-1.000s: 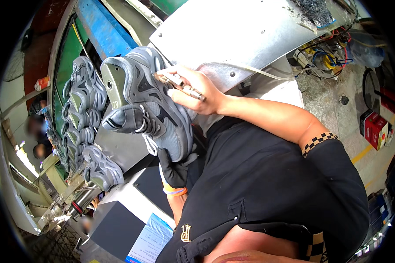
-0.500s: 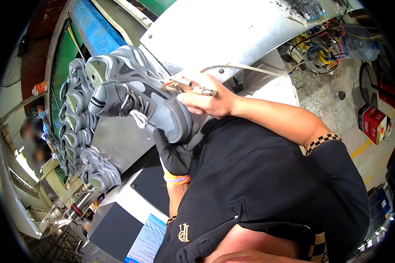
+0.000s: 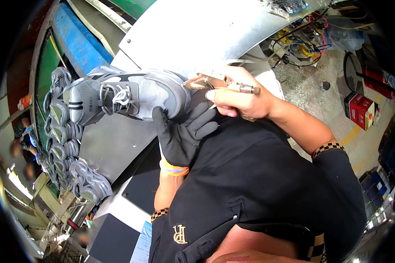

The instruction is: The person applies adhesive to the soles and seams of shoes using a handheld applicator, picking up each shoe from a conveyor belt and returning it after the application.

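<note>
One gray sneaker [image 3: 140,97] by the bench [image 3: 175,39] edge on my feed, lying crosswise, left of the fingers; gloved left hand [image 3: 184,136] is nearer, thumb at the toe, fingers spread, bare right hand [image 3: 258,103] gripping a metal tool [image 3: 217,79]

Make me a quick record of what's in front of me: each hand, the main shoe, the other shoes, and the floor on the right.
Left hand: in a black glove, fingers spread, thumb against the shoe's toe
Right hand: bare, gripping a metal tool, its tip close to the toe; contact unclear
Main shoe: grey, toe pointing right, laces facing the camera
Other shoes: grey, grouped at left
Floor: red box standing on it
</note>
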The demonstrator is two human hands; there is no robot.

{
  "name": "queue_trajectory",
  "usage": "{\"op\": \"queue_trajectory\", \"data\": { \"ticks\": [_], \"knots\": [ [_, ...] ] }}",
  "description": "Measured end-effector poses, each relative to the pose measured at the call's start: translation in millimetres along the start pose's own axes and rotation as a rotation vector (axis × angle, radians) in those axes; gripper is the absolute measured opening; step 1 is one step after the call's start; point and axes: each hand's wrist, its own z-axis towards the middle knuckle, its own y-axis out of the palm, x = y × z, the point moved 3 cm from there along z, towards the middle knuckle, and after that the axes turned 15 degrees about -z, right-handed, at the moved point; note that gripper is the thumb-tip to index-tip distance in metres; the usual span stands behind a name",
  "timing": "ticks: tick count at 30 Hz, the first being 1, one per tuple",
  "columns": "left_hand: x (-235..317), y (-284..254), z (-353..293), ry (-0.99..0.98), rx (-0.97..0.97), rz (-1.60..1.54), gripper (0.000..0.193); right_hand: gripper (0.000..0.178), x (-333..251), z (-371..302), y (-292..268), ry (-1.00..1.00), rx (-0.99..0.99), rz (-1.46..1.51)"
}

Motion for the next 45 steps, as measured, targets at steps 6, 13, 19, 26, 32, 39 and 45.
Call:
{"op": "queue_trajectory", "data": {
  "ticks": [6,13,19,26,32,39,45],
  "knots": [
    [-5,12,27,-0.095,-0.108,-0.038,0.091,0.038,-25,1,-9,0.061,0.106,-0.224],
    [-4,35,64,-0.083,-0.424,-0.354,0.076,0.040,-17,2,-4,-0.157,0.294,-0.364],
    [15,27,101,0.363,-0.412,0.488,0.051,0.042,9,18,-2,-0.350,0.492,-0.729],
    [50,55,95,0.348,-0.336,0.811,0.050,0.049,-2,69,-34,-0.088,0.197,-0.160],
    [137,58,-83,0.920,-0.262,0.942,0.085,0.057,-23,54,-95,-0.350,0.405,-0.285],
    [192,60,-74,0.792,0.144,1.949,0.077,0.048,-20,49,-123,-0.436,0.562,-0.133],
    [198,51,-41,0.759,0.312,1.186,0.062,0.062,-26,51,-131,-0.452,0.551,-0.171]
  ]
}}
